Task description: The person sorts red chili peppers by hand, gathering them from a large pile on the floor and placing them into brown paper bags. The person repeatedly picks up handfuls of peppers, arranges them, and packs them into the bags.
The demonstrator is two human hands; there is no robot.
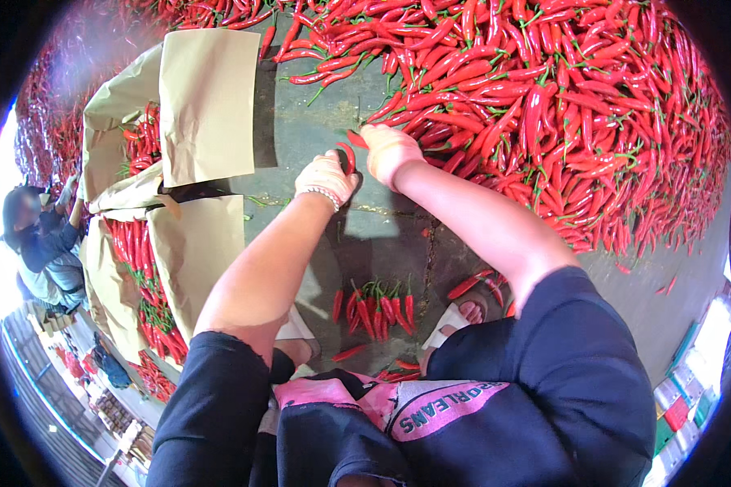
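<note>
My left hand (326,178), in a pale glove with a beaded bracelet at the wrist, is closed around a curved red chili pepper (346,158). To its right, my gloved right hand (391,153) pinches another red chili (357,139) at the fingertips. Both hands are just above the grey floor (317,131), at the left edge of a large heap of red chilies (560,115) with green stems. Nearer my body, a small row of chilies (379,311) lies on the floor between my feet, stems pointing away from me.
To the left stand two paper-lined containers of chilies, one with an upright brown paper flap (208,106), the nearer with a folded-out flap (204,262). Another person (45,243) sits at far left beside more chilies. Loose chilies (469,284) lie by my right sandal (448,324).
</note>
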